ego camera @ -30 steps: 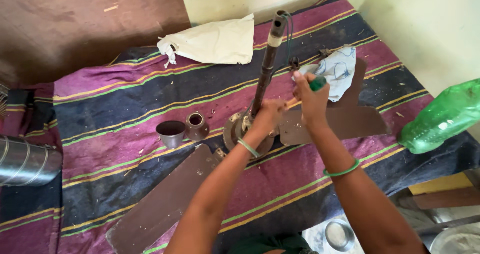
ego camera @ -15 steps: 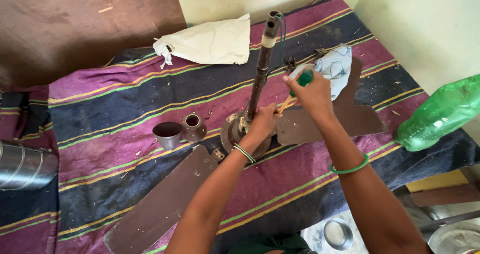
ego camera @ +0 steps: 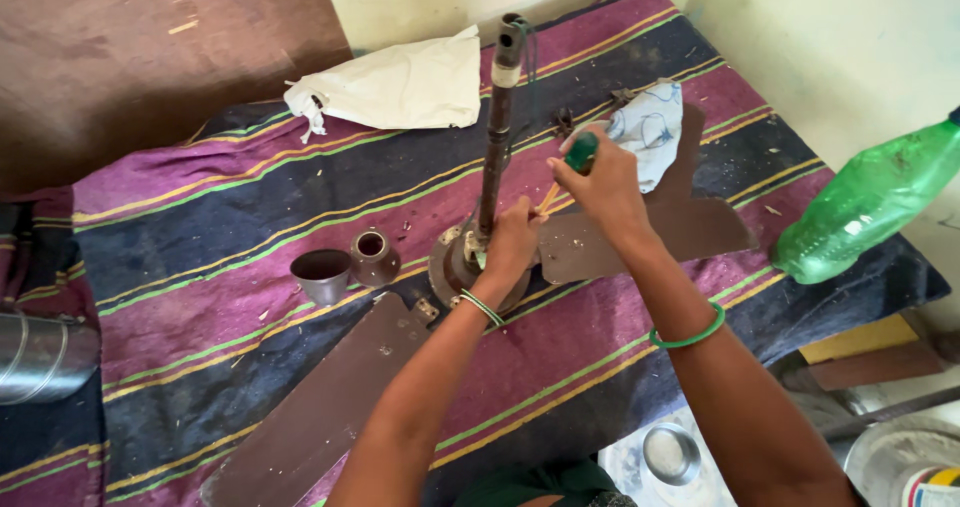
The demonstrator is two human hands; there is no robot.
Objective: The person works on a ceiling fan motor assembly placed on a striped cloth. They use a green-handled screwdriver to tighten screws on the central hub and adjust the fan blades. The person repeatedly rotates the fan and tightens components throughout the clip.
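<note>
Two brown cups (ego camera: 345,265) sit left; a green bottle (ego camera: 868,204) far right. The fan's downrod (ego camera: 495,137) stands upright, left hand (ego camera: 512,242) gripping its base, right hand (ego camera: 600,182) clenching a green-handled screwdriver (ego camera: 581,152).

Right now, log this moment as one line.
left hand: on fan motor | right hand: grips green-handled screwdriver | fan rod: upright

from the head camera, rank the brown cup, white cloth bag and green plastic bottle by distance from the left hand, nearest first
1. Brown cup, just left of the left hand.
2. White cloth bag, beyond it by the wall.
3. Green plastic bottle, far right edge.
</note>
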